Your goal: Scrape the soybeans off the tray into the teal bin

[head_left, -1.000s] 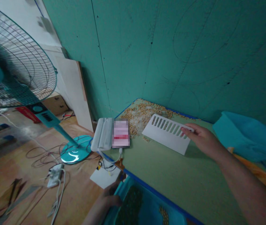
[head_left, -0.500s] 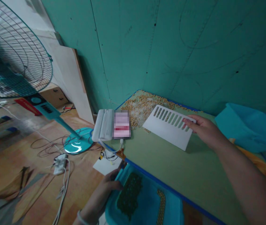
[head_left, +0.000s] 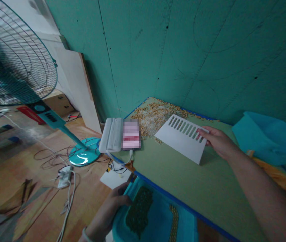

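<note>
Pinched by one edge in my right hand (head_left: 217, 140) is a white plastic slotted scraper (head_left: 177, 141), with a row of long slots along its upper part. It is tilted over the table, its left corner beside a pile of tan, bead-like grains (head_left: 146, 122) mixed with whitish bits. My left hand (head_left: 112, 208) grips the rim of a blue plastic tub (head_left: 158, 223) at the table's front edge. Inside the tub lie a dark green clump (head_left: 139, 211) and a narrow strip of tan grains (head_left: 174, 220).
On the table's left corner are a white device (head_left: 110, 135) and a blurred-out phone-like screen (head_left: 131, 134) with a white cable. A blue standing fan (head_left: 47, 116), cords and a power strip (head_left: 65, 176) are at left. Blue cloth (head_left: 266, 137) lies right; a green wall (head_left: 143, 50) stands behind.
The slotted scraper has shifted slightly right and toward me with my right hand. My left hand stays on the tub's rim.
</note>
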Action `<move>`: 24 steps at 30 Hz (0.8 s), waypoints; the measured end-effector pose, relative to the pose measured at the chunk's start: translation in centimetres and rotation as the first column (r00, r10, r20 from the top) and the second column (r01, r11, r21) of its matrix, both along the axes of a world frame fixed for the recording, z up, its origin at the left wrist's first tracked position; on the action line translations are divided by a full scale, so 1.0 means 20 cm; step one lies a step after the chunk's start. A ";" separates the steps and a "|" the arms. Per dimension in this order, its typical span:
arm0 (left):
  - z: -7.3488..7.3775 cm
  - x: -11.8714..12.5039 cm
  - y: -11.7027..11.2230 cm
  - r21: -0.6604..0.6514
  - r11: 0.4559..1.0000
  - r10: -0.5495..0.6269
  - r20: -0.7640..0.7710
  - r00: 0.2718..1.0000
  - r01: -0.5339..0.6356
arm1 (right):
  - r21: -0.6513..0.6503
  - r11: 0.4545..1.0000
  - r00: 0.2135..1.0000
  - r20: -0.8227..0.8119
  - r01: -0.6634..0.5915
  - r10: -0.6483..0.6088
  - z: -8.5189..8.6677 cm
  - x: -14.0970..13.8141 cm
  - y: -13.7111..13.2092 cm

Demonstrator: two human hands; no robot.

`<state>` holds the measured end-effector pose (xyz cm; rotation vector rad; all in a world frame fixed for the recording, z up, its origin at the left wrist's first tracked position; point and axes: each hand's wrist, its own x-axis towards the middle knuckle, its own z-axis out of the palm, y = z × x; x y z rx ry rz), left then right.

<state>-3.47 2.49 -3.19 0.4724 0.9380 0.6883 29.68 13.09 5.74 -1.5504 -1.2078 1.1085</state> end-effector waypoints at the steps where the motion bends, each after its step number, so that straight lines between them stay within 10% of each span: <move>1: 0.00 0.00 0.00 0.001 1.000 0.005 0.005 1.000 -0.005 | -0.008 1.000 1.000 -0.007 0.002 -0.002 -0.01 0.00 0.00; 24: 0.00 -0.02 0.00 0.015 1.000 0.003 -0.021 1.000 -0.003 | -0.072 0.997 0.995 -0.094 -0.024 0.017 -0.06 -0.01 0.01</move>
